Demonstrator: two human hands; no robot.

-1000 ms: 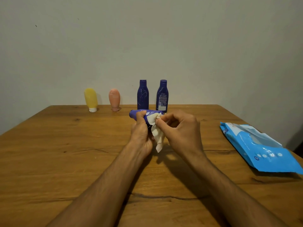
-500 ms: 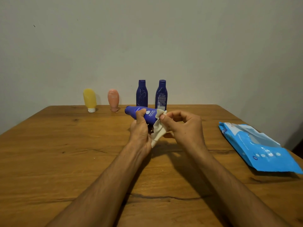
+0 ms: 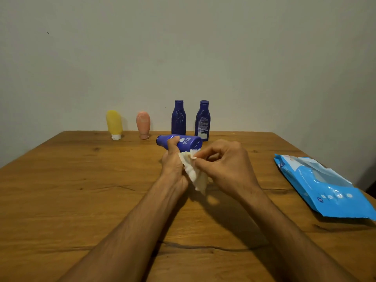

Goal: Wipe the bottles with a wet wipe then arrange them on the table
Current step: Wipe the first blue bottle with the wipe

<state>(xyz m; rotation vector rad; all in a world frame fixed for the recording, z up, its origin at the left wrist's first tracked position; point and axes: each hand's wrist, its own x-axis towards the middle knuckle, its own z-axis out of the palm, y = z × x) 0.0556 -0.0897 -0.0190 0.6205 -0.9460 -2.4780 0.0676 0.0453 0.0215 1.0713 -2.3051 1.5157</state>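
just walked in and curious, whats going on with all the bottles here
A person is cleaning bottles at a wooden table. The left hand holds a dark blue lotion bottle on its side, while the right hand pinches a white wet wipe against it. Four more stand along the far edge: a yellow tube, a peach tube and two blue bottles. The blue wipes pack lies to the right.

Dim warm light; arm shadows on table [image 3: 61, 200]; soft focus, edges bowed.
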